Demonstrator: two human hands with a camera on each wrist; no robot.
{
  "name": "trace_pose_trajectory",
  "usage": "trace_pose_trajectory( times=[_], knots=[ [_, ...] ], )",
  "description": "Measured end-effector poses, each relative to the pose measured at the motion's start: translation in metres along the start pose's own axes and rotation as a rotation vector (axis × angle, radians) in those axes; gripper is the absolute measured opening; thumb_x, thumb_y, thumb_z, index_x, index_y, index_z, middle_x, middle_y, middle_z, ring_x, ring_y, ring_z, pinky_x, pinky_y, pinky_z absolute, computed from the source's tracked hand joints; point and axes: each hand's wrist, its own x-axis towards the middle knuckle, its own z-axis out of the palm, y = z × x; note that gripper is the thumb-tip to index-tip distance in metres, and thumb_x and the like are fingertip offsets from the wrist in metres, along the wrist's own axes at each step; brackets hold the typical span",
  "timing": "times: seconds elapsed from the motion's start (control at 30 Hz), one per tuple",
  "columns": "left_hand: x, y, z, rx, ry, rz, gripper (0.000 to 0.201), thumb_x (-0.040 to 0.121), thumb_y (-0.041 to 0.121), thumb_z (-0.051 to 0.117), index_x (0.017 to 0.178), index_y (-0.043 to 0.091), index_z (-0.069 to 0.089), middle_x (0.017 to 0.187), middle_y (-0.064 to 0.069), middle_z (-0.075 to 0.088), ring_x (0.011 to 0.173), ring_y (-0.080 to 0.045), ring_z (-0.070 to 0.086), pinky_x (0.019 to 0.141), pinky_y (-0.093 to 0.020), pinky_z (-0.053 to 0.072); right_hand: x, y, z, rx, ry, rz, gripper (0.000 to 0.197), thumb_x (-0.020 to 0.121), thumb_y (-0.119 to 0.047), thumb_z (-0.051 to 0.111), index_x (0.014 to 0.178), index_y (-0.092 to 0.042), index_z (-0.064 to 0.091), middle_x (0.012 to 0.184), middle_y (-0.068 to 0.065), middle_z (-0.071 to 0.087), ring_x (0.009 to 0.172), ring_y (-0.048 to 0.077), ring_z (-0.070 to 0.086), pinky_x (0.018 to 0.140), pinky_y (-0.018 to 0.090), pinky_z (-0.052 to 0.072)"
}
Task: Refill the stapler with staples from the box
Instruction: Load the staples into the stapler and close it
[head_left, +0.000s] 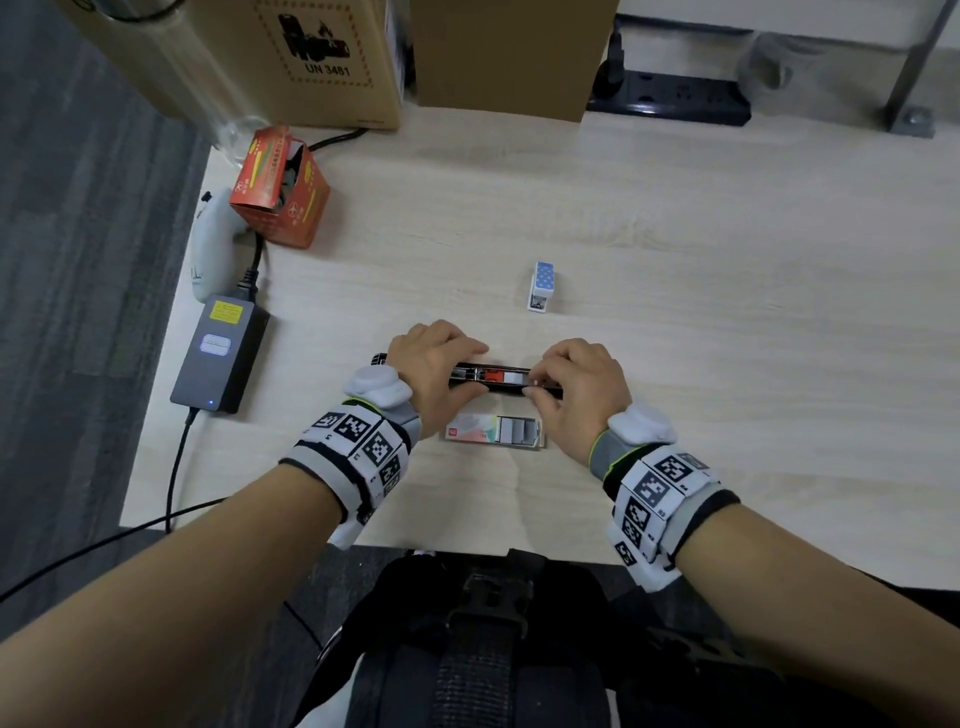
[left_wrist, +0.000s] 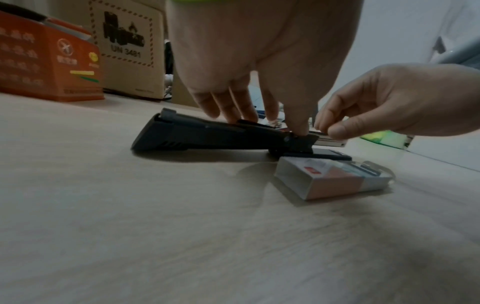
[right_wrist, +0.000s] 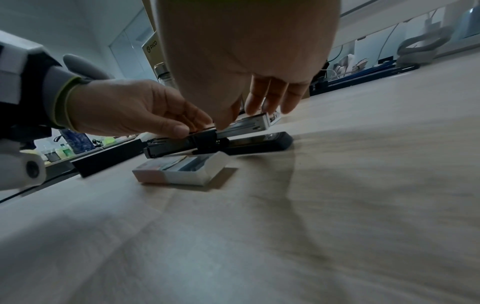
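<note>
A black stapler (head_left: 493, 385) lies swung open flat on the table, its metal magazine (right_wrist: 249, 123) facing up with a red pusher and a silver staple strip (head_left: 511, 376) in the channel. My left hand (head_left: 436, 358) grips the stapler at its hinge, thumb on the near side (left_wrist: 298, 127). My right hand (head_left: 535, 387) pinches the staple strip at the magazine's right part, thumb near and fingers (right_wrist: 270, 100) on the far side. The small staple box (head_left: 493, 430) lies slid open just in front of the stapler, with grey strips showing inside (left_wrist: 332, 179).
A small blue dotted stapler (head_left: 542, 287) stands behind the hands. At the left are a grey power adapter (head_left: 218, 358) with its cable, a white controller and an orange carton (head_left: 280, 187). Cardboard boxes (head_left: 322, 57) and a power strip (head_left: 670, 98) line the back.
</note>
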Motion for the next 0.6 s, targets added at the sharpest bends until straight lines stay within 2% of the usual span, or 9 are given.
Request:
trace_pose_trajectory(
  times=[0.1, 0.17, 0.23, 0.3, 0.4, 0.6],
  knots=[
    [-0.01, 0.009, 0.0, 0.029, 0.164, 0.124, 0.032, 0.077, 0.036, 0.07, 0.104, 0.02, 0.062, 0.1, -0.003, 0.061, 0.088, -0.024, 0.052, 0.074, -0.035, 0.039, -0.009, 0.003, -0.007, 0.02, 0.014, -0.054, 0.003, 0.078, -0.014, 0.07, 0.08, -0.014, 0.069, 0.081, 0.006, 0.059, 0.074, 0.027, 0.053, 0.064, 0.034, 0.044],
    [-0.02, 0.015, 0.007, 0.021, 0.15, 0.21, 0.027, 0.078, 0.033, 0.069, 0.099, 0.018, 0.062, 0.095, -0.004, 0.062, 0.082, -0.024, 0.051, 0.07, -0.034, 0.039, -0.018, 0.004, -0.009, 0.016, -0.083, -0.054, 0.001, 0.081, -0.016, 0.068, 0.081, -0.016, 0.069, 0.076, 0.005, 0.06, 0.072, 0.029, 0.055, 0.06, 0.035, 0.047],
    [-0.028, 0.02, 0.016, 0.01, 0.068, 0.247, 0.028, 0.077, 0.034, 0.07, 0.098, 0.017, 0.061, 0.093, -0.005, 0.063, 0.081, -0.026, 0.054, 0.07, -0.035, 0.042, -0.025, 0.004, -0.007, -0.013, -0.174, -0.007, 0.004, 0.082, -0.022, 0.067, 0.08, -0.02, 0.068, 0.076, 0.001, 0.06, 0.075, 0.028, 0.057, 0.059, 0.034, 0.047],
    [-0.033, 0.022, 0.025, 0.03, -0.01, 0.233, 0.036, 0.073, 0.036, 0.073, 0.1, 0.015, 0.061, 0.094, -0.006, 0.064, 0.083, -0.028, 0.057, 0.07, -0.038, 0.045, -0.028, 0.002, -0.004, -0.022, -0.206, 0.051, 0.007, 0.082, -0.027, 0.065, 0.078, -0.022, 0.066, 0.076, -0.003, 0.058, 0.076, 0.025, 0.058, 0.06, 0.033, 0.047],
    [-0.035, 0.025, 0.033, 0.071, -0.075, 0.17, 0.045, 0.069, 0.04, 0.075, 0.104, 0.015, 0.062, 0.097, -0.006, 0.064, 0.085, -0.031, 0.058, 0.069, -0.037, 0.042, -0.028, -0.003, 0.0, -0.026, -0.261, 0.109, 0.009, 0.082, -0.03, 0.062, 0.08, -0.022, 0.065, 0.08, -0.003, 0.059, 0.079, 0.024, 0.059, 0.064, 0.032, 0.047],
    [-0.035, 0.025, 0.041, 0.088, -0.072, 0.104, 0.038, 0.067, 0.032, 0.078, 0.099, 0.016, 0.064, 0.093, -0.007, 0.064, 0.083, -0.033, 0.057, 0.068, -0.036, 0.04, -0.025, -0.014, 0.004, -0.102, -0.339, 0.174, 0.015, 0.083, -0.034, 0.055, 0.081, -0.023, 0.065, 0.091, 0.001, 0.064, 0.083, 0.028, 0.06, 0.065, 0.028, 0.042]
  ],
)
